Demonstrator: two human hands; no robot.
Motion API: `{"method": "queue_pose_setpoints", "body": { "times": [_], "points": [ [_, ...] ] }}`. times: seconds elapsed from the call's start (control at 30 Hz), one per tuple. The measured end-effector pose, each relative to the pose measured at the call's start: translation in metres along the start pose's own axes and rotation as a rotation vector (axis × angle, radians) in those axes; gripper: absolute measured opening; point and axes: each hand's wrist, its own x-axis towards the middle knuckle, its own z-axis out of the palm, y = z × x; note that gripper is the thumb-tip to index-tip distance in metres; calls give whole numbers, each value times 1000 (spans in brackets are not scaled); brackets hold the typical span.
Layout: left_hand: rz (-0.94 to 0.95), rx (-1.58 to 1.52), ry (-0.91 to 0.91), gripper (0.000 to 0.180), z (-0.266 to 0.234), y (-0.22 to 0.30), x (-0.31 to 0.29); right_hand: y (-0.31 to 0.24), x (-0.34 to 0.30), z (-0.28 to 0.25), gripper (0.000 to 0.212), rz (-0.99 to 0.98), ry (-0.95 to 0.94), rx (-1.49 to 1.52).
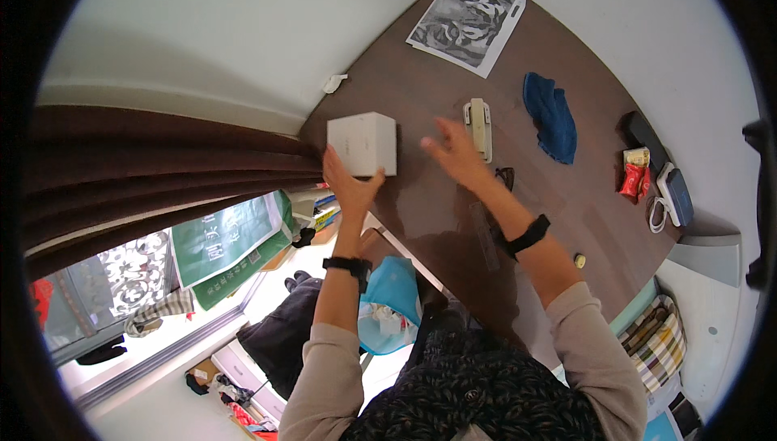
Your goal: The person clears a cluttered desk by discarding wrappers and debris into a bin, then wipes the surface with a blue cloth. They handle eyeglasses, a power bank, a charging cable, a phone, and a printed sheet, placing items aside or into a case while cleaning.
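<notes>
A white box [362, 140] stands at the table's left edge, beside the brown curtain. My left hand [350, 190] grips its near side, thumb on one side and fingers on the other. To the right, my right hand [458, 154] is over the table with its fingers apart and nothing in it. Nearest to it lies a long beige-and-white object [478, 130], perhaps a stapler; its kind is unclear. Just past my right wrist is a small dark item [506, 175], partly hidden by the forearm. A clear ruler [485, 236] lies nearer to me.
On the brown table [437, 222] are a printed black-and-white picture [467, 22], a blue cloth [551, 117], red packets [634, 175], a device with a white cable [675, 195] and a small yellow item [579, 260]. The curtain [178, 150] borders the left; a blue bin [392, 303] stands below.
</notes>
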Motion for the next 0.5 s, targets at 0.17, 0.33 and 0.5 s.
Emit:
{"method": "queue_pose_setpoints", "body": {
  "times": [0.17,0.33,0.5],
  "points": [
    [117,-114,-101,121,-21,42,-68,-13,-38,53,109,535,-144,581],
    [-59,-647,-137,125,-48,59,-78,-19,-65,21,86,437,-98,739],
    [-709,-1541,-425,98,-37,90,-95,-38,-94,-5,76,299,-63,927]
  ]
}}
